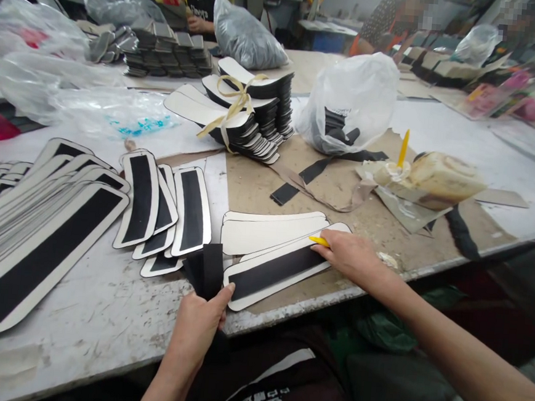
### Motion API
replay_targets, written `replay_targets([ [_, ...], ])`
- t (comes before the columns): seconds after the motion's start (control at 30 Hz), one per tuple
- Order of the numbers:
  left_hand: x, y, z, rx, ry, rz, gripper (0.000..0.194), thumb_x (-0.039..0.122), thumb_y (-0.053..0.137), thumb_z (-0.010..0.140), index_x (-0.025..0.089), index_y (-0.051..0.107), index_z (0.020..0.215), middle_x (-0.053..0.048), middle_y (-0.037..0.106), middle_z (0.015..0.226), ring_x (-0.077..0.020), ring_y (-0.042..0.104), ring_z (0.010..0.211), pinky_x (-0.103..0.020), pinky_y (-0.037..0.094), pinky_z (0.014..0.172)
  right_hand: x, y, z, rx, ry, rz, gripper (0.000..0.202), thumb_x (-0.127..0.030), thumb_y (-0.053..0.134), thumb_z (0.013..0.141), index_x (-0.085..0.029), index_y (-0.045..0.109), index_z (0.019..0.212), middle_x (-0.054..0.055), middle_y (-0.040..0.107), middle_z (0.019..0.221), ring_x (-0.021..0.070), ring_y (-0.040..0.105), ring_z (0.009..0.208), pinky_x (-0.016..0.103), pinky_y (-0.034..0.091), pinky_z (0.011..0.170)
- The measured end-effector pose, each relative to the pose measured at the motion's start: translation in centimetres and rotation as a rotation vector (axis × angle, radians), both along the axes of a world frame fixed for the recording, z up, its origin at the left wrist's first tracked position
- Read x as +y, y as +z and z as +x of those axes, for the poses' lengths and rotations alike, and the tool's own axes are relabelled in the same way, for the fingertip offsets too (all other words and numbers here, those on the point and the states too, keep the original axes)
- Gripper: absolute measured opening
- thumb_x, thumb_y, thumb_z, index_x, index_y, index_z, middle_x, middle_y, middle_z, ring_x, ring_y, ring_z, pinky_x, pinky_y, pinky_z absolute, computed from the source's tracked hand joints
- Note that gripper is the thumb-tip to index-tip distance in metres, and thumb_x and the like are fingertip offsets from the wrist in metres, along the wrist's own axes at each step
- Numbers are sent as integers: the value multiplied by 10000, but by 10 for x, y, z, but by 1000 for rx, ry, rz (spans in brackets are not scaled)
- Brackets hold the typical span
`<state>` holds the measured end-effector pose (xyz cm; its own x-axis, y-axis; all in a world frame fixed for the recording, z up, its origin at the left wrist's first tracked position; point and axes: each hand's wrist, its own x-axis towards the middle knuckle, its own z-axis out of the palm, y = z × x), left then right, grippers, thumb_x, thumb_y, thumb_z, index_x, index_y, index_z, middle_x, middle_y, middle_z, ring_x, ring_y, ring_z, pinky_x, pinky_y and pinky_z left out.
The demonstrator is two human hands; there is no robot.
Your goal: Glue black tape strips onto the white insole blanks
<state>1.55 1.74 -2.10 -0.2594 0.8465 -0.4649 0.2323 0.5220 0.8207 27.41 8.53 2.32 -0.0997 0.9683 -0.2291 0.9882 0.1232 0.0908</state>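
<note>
A cream panel with a black strip (275, 274) along its middle lies at the table's front edge, over several plain cream panels (265, 232). My left hand (200, 322) is closed on a bunch of black strips (211, 267), its thumb at the panel's near left corner. At the panel's far right end, my right hand (349, 256) pinches a yellow plastic stick (320, 241). Its tip points left, just over the panel. The right fingers partly cover that end of the black strip.
On the left lie a large fanned pile of strip-covered panels (51, 239) and a smaller pile (192, 210). Behind are tied panel stacks (242, 109) and a plastic bag (349, 102) of black strips. A glue-smeared container (445, 177) with another yellow stick (404, 148) stands right. Co-workers are across the table.
</note>
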Motion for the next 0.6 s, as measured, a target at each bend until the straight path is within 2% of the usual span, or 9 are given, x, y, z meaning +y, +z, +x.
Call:
replay_targets([
  [0.27, -1, -2, -1, 93, -16, -51, 528, 545, 626, 653, 198, 450, 297, -26, 455, 304, -164, 459, 372, -302, 373, 509, 4, -6, 4, -1, -11, -4, 283, -453, 451, 875, -217, 594, 936, 76, 691, 906, 234, 638, 800, 279, 350, 592],
  [0.6, -1, 15, 6, 51, 1, -84, 444, 483, 633, 658, 203, 469, 354, -6, 477, 344, -154, 460, 398, -275, 378, 477, 7, -15, 9, -5, 25, 35, 283, -471, 461, 863, -216, 583, 867, 62, 688, 831, 236, 636, 746, 280, 303, 543],
])
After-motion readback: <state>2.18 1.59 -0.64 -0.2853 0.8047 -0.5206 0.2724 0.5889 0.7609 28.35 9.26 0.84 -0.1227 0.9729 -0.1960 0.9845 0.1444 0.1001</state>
